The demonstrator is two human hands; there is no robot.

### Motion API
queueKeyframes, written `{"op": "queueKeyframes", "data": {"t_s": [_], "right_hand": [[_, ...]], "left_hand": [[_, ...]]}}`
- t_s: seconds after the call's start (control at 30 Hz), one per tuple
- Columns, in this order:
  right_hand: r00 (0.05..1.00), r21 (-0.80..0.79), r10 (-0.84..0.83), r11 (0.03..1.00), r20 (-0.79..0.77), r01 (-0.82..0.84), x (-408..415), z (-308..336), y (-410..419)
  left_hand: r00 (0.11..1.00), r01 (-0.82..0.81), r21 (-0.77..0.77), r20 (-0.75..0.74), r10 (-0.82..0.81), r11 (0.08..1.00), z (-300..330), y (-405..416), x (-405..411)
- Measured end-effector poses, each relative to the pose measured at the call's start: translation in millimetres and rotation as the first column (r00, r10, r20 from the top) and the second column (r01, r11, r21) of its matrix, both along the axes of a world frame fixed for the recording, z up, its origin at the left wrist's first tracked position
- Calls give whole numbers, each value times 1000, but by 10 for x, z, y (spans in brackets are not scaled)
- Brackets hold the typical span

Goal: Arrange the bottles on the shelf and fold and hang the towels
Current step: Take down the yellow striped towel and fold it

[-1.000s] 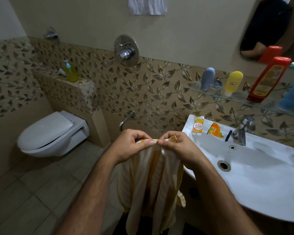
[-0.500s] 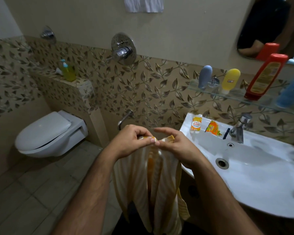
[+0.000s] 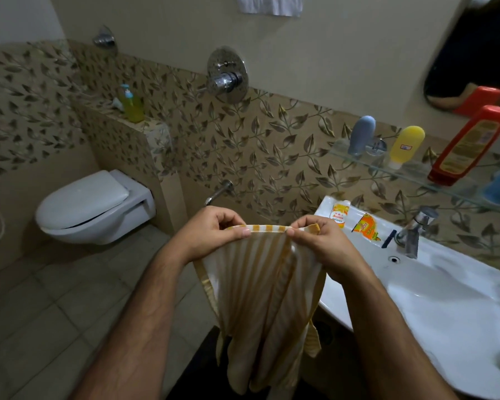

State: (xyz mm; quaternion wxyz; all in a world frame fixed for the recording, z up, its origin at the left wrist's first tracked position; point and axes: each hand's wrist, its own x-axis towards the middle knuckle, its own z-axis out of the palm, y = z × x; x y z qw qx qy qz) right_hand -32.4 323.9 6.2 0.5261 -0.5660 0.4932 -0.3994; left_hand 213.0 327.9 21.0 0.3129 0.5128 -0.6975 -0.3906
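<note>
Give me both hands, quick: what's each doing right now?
Left hand: pinching the top edge of the striped towel.
Right hand: pinching the same edge.

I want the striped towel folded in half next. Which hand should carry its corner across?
Probably the right hand: it pinches the striped towel at an end corner, while the left hand pinches partway along the hem and can simply hold.

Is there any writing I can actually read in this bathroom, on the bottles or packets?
None reads clearly.
Red bottle: yellow label, print blurred.
Yellow bottle: small label, too small to read.
White packet on the sink: lettering blurred.
Orange sachet: lettering blurred.
</note>
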Motion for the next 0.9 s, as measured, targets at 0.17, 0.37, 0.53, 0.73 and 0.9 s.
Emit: {"op": "queueKeyframes", "data": {"t_s": [0.17,0.37,0.53,0.73,0.9], "right_hand": [[985,-12,171,985,-15,-172,-2,-71,10],[986,-25,166,986,25,-165,-61,-102,-35],[996,-41,65,997,67,-63,-301,-80,-101],[997,-17,-10,1000,82,12,-368,-179,-178],[990,43,-135,990,42,133,-279,-288,-212]], "left_hand": [[988,59,-64,149,-49,996,133,-19,-294],[986,48,-46,165,-40,998,120,-21,-471],[982,-155,119,-94,166,981,-45,-2,-406],[751,-202,445,-502,429,873,-231,98,-557],[674,-265,455,-543,501,850,-275,54,-721]]}}
